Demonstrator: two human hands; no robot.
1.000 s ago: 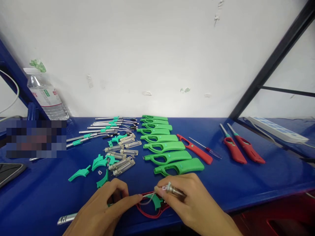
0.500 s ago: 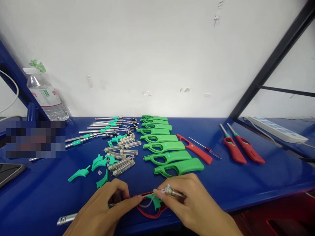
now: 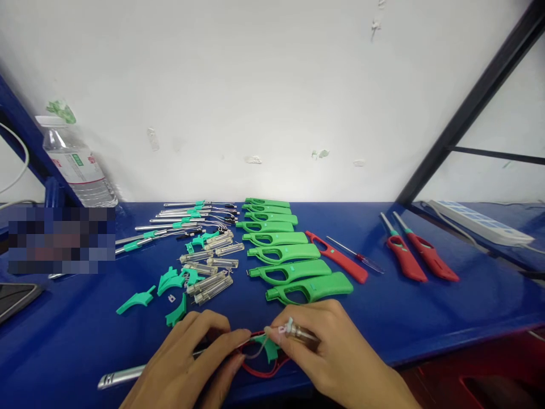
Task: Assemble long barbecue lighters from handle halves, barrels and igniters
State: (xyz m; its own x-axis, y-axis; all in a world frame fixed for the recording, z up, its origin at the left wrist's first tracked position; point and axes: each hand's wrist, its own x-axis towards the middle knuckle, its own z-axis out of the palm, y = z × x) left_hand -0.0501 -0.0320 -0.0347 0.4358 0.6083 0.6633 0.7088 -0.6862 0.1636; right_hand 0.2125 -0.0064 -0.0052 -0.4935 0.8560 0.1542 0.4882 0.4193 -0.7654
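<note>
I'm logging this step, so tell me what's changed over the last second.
The left hand has shifted slightly right, its fingers repositioned at the red lighter casing, and more of the metal tube shows beside it. No clear grasp or release is visible. The right hand still holds the fuel tank; the green lighter shells lie as before.

This looks like an assembly workshop: a blue bench (image 3: 409,318) bears green casings (image 3: 327,286), metal tubes (image 3: 122,377) and a screwdriver (image 3: 361,258).

Scuffed white wall (image 3: 255,85) behind a glossy blue tabletop (image 3: 395,307)
</note>
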